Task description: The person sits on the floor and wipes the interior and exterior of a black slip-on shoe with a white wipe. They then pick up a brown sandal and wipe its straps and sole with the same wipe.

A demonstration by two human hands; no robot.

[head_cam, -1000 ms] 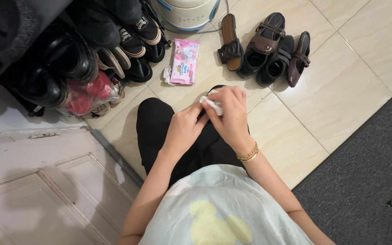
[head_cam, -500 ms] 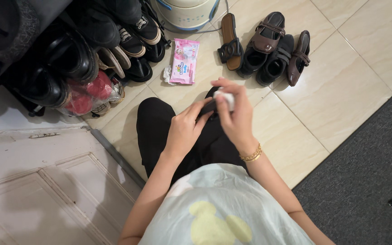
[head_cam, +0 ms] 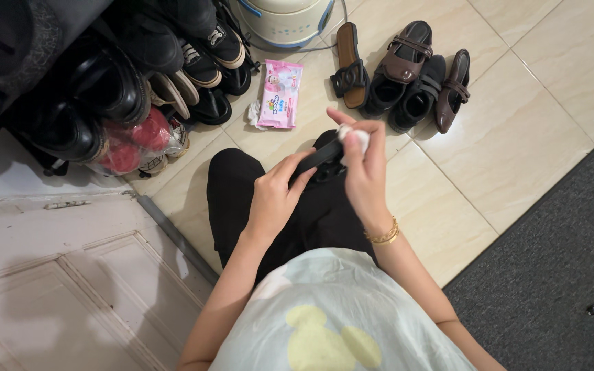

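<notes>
While the black shoe (head_cam: 319,159) sits over the lap between both hands, the left hand (head_cam: 275,199) grips its near end, fingers curled around it, and the right hand (head_cam: 364,173) pinches a white wipe (head_cam: 353,137) against its far end, wrist bent.

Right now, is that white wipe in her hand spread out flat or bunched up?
Bunched up: the white wipe shows as a small crumpled wad pinched in the right hand, pressed to the black shoe held by the left hand.

Black shoe (head_cam: 319,159) tilted above the lap, small white wipe (head_cam: 353,137) – crumpled (partly hidden) – pressed against its upper end
</notes>
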